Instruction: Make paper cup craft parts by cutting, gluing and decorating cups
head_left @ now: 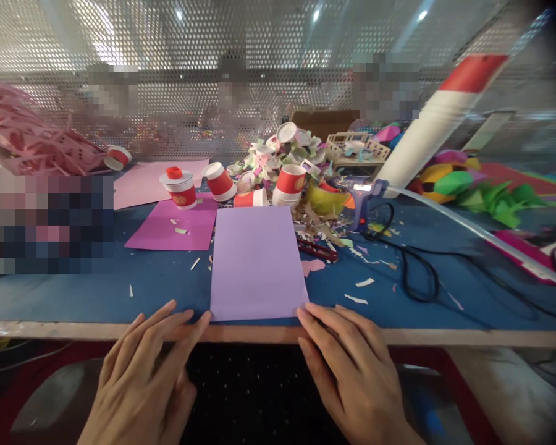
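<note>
A sheet of light purple paper (pixel 258 266) lies flat near the front edge of the blue table. My left hand (pixel 148 371) is at its lower left corner, index fingertip at or just beside the corner, fingers stretched out and slightly bent. At the lower right corner, the index fingertip of my right hand (pixel 352 364) rests on the paper, its thumb apart below. Neither hand grips anything. Left of the purple sheet lies a magenta sheet (pixel 176 232), partly beneath a red and white paper cup (pixel 183 196) with a disc and red cap on top.
More paper cups (pixel 290 179) and a heap of cut paper pieces (pixel 278 148) stand behind the sheet. To the right are a glue gun (pixel 364 201), its black cord (pixel 419 296), a dark red cutter (pixel 317 248) and a tall white tube (pixel 430 130). Paper scraps (pixel 356 299) are scattered about.
</note>
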Motion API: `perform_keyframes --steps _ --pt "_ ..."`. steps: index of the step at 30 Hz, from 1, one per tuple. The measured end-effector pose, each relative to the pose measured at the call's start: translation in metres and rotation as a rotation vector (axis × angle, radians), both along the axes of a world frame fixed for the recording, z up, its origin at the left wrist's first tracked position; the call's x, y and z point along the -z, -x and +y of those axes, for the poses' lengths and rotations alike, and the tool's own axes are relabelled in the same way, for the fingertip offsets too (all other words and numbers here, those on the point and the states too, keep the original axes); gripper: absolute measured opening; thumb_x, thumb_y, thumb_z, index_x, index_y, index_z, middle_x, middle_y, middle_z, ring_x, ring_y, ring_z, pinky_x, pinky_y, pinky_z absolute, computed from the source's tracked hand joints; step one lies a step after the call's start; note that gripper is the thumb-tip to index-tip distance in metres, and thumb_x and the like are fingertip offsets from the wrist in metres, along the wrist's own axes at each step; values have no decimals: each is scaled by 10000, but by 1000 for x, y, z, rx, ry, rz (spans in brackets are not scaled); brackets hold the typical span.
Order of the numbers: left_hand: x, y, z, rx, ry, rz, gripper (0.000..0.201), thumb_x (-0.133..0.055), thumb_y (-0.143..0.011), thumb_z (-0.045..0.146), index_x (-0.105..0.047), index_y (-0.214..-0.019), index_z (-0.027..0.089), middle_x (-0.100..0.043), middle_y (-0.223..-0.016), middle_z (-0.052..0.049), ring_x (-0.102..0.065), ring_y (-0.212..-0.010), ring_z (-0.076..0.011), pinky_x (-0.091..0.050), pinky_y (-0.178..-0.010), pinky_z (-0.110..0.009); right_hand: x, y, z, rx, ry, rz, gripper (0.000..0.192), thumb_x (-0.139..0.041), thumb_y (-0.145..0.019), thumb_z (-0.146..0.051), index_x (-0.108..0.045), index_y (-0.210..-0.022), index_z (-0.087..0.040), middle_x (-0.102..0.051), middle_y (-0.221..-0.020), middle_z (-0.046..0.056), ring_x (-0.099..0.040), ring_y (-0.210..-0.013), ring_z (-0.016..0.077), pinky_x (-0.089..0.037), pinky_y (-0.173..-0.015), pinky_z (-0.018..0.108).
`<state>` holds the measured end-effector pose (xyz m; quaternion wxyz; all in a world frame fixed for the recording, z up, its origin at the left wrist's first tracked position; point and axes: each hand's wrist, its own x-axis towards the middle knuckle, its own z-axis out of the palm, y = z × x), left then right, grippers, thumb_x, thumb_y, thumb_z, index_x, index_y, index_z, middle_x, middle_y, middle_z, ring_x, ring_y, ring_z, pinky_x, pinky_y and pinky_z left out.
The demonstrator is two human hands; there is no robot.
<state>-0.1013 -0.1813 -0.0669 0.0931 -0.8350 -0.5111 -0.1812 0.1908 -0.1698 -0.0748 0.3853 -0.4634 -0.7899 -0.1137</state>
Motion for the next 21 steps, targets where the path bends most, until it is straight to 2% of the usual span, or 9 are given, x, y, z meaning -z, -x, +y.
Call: perform_keyframes --steps 4,9,14,18,21 --pt "-8 -6 12 35 19 -155 414 -556 -915 226 -543 -1326 265 -610 -1252 -96 -529 -1212 -324 -438 -972 -520 0 0 0 8 11 -8 303 -635 -938 -108 -682 -1237 -104 -710 -1173 133 -584 -1075 284 -471 -943 459" --pt "-18 -21 25 -42 85 -377 282 -537 -973 307 -538 -1250 254 -609 -1168 -82 -595 -1059 -279 -522 -861 -473 0 -2 -1 7 60 8 304 -618 -950 -128 -675 -1249 -122 -695 -1184 132 -578 -1076 286 -461 -928 463" --pt "-25 -30 38 1 173 -321 284 -547 -986 321 -566 -1269 305 -592 -1233 -58 -556 -1142 -277 -518 -932 -494 -4 -3 -1 -19 94 44 300 -605 -951 -114 -673 -1242 -132 -681 -1190 123 -581 -1069 265 -462 -925 437" --pt "-29 -31 45 71 201 -311 100 -547 -984 270 -617 -1054 278 -602 -1169 -49 -557 -1109 -264 -541 -886 -453 -12 -10 2 -39 141 60 271 -608 -940 -93 -679 -1198 -138 -662 -1175 121 -586 -1057 240 -483 -920 402" --pt "-30 -28 47 65 226 -366 72 -531 -992 272 -597 -968 260 -602 -1128 -47 -579 -1045 -243 -563 -846 -418 -21 -19 8 -31 149 63 232 -615 -946 -109 -675 -1166 -151 -662 -1116 106 -601 -1027 224 -500 -921 386"
